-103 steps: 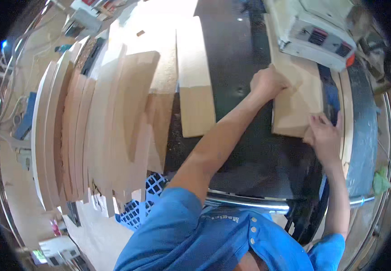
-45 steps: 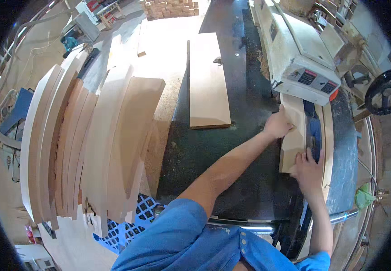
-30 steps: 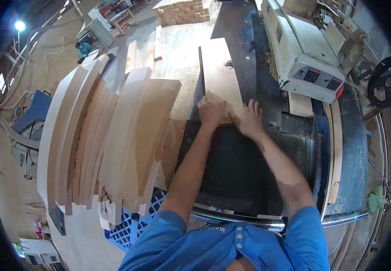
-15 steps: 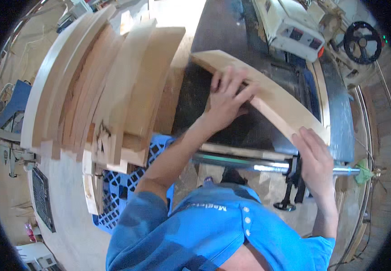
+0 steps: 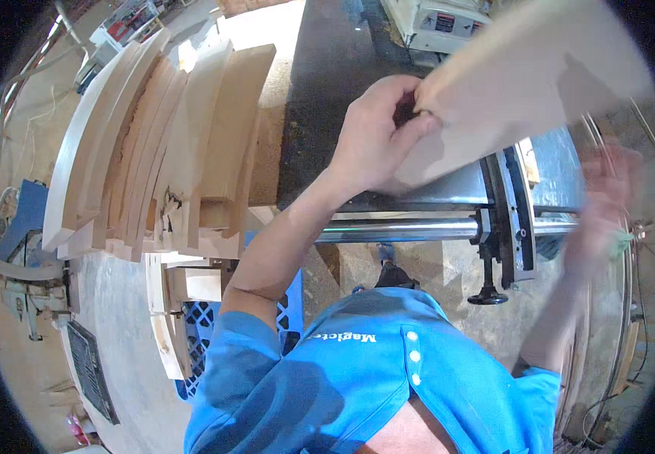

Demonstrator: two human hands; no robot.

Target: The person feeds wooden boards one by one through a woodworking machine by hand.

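A pale curved wooden board [image 5: 524,94] is raised over the dark machine table, tilted so that one broad face shows. My left hand [image 5: 380,132] is closed on its near left edge, thumb on the broad face and fingers curled round behind. My right hand [image 5: 607,178] is at the far right, below the board's right end and smeared by motion. It seems apart from the board, and its fingers cannot be made out.
Several curved boards [image 5: 221,136] stand side by side on the left. Below them is a blue plastic crate [image 5: 290,310] with more wood pieces. The dark machine table [image 5: 320,83] has a metal rail [image 5: 403,229] and a black fence [image 5: 509,219] along its front. A white machine housing [image 5: 437,26] stands behind.
The board has come up off the table and turned over toward me, held by my left hand. My right hand has left its near end and swung outward to the right.
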